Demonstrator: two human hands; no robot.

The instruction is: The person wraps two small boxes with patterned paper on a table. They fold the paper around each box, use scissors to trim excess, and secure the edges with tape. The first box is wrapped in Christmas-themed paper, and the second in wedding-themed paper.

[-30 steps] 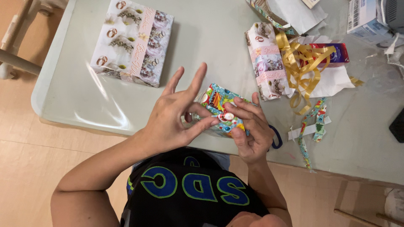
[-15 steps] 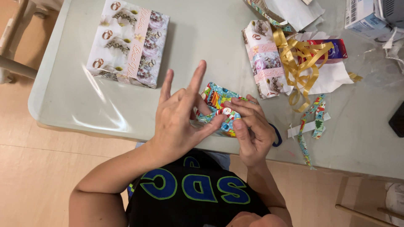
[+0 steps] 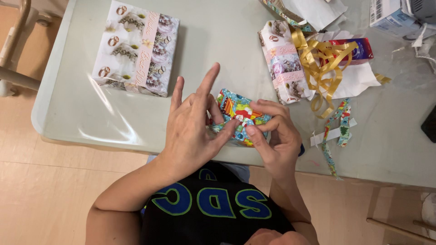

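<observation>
small bright-patterned parcel (image 3: 236,111) sat at near edge of worktop (image 3: 218,41), between both hands. left hand (image 3: 193,129) pressed thumb on parcel, other fingers splayed, not clenched. right hand (image 3: 277,136) pinched parcel's wrapping. flat wrapped box (image 3: 136,47) far left; gold ribbon (image 3: 324,68) far right.

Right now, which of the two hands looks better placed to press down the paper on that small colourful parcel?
Probably the right hand: its fingertips already pinch the colourful parcel. The left hand touches it only with the thumb, fingers splayed upward.
</observation>
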